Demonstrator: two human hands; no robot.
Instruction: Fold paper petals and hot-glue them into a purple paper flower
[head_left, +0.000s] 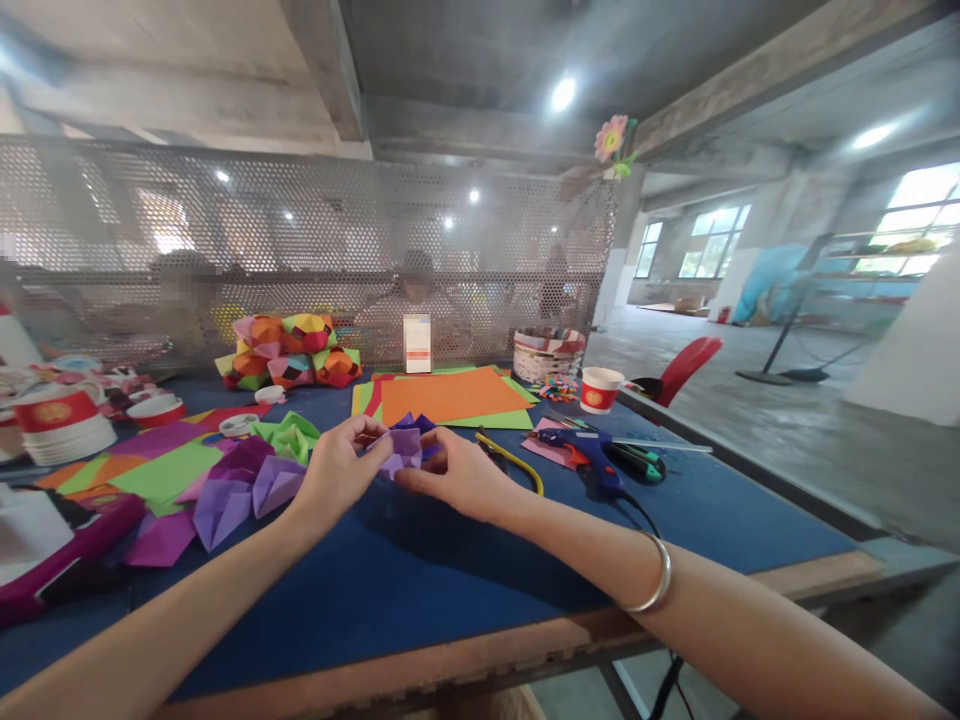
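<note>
Both hands hold a purple folded paper piece (403,447) just above the blue tabletop. My left hand (346,462) pinches its left side between thumb and fingers. On the other side, my right hand (454,472) grips the right edge, thumb underneath and fingers curled. Darker violet paper shows behind, between the hands; whether it is joined to the lighter piece I cannot tell. Left of my left hand lie folded purple paper units (236,485) and a green folded unit (289,437). Flat sheets, orange on top (450,395), lie beyond the hands.
A blue glue gun (596,455), yellow-handled scissors (517,462) and a paper cup (601,388) stand or lie to the right. Colourful paper balls (289,350), a woven basket (549,353) and a phone (417,343) are at the back, before a perforated screen (300,230).
</note>
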